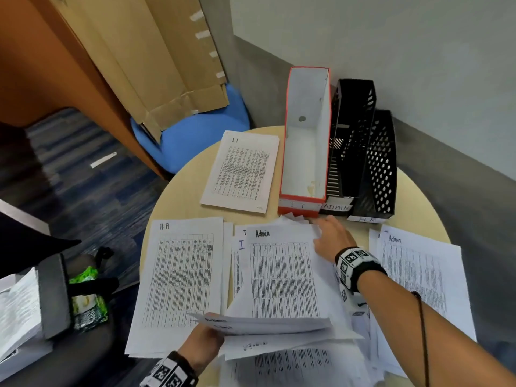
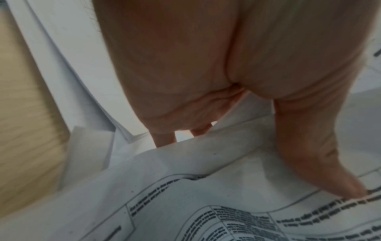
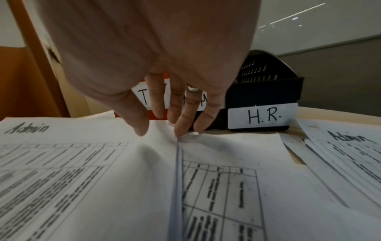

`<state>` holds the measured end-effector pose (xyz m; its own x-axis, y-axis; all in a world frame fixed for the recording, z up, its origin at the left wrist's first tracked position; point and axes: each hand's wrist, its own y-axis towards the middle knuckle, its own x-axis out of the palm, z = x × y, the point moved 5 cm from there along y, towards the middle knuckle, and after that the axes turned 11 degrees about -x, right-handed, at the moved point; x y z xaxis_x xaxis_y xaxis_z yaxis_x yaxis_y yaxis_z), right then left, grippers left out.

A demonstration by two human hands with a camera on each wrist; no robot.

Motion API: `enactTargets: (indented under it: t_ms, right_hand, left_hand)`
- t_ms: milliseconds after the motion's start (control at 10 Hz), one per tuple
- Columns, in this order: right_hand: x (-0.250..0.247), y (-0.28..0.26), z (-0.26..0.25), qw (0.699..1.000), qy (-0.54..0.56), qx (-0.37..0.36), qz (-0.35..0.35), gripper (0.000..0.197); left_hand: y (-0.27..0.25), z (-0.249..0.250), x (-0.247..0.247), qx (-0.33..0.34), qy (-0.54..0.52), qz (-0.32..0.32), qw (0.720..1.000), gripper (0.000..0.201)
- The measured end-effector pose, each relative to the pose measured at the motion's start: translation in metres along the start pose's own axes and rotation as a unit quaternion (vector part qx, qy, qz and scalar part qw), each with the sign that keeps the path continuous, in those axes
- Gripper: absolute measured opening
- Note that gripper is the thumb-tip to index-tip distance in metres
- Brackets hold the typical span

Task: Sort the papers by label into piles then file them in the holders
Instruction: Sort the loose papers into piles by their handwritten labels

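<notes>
On round table point(image 1: 178, 191), left hand point(image 1: 202, 343) grips paper stack point(image 1: 279, 325); right hand point(image 1: 332, 238), fingers extended, touches Admin sheet point(image 1: 282, 275).

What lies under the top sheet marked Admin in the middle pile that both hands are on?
Under the Admin sheet, more printed sheets stick out at its left edge; one shows a blue "I". Their other labels, and how many lie there, are covered.
</notes>
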<state>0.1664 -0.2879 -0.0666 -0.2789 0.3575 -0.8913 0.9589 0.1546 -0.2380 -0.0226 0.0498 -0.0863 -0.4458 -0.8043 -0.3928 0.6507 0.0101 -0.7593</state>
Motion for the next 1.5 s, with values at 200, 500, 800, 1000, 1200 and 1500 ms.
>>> enactTargets:
  t_ms: [200, 500, 800, 1000, 1200, 1500]
  right_hand:
    - [-0.001, 0.005, -0.001, 0.997, -0.065, -0.045, -0.021, 0.064]
    - [-0.008, -0.008, -0.001, 0.982, -0.129, -0.121, 0.06, 0.047]
    - [-0.025, -0.037, -0.001, 0.987, 0.08, -0.078, 0.117, 0.008]
    - [-0.064, -0.088, 0.002, 0.946, 0.29, -0.052, 0.134, 0.017]
    - [-0.086, -0.137, 0.002, 0.91, 0.397, 0.001, 0.12, 0.018]
    - [-0.116, -0.174, -0.025, 0.857, 0.504, -0.058, 0.095, 0.019]
  left_hand:
    - [0.005, -0.006, 0.0, -0.005, -0.016, -0.001, 1.0, 0.021]
    - [0.001, 0.005, 0.002, -0.003, 0.008, -0.022, 1.0, 0.026]
    - [-0.005, 0.021, 0.0, 0.03, -0.012, -0.064, 0.997, 0.041]
    - [-0.014, 0.046, 0.001, 0.052, -0.133, -0.075, 0.987, 0.028]
    - [-0.016, 0.083, 0.009, 0.148, -0.093, -0.101, 0.979, 0.056]
    - [-0.024, 0.135, 0.014, 0.274, -0.147, -0.045, 0.949, 0.049]
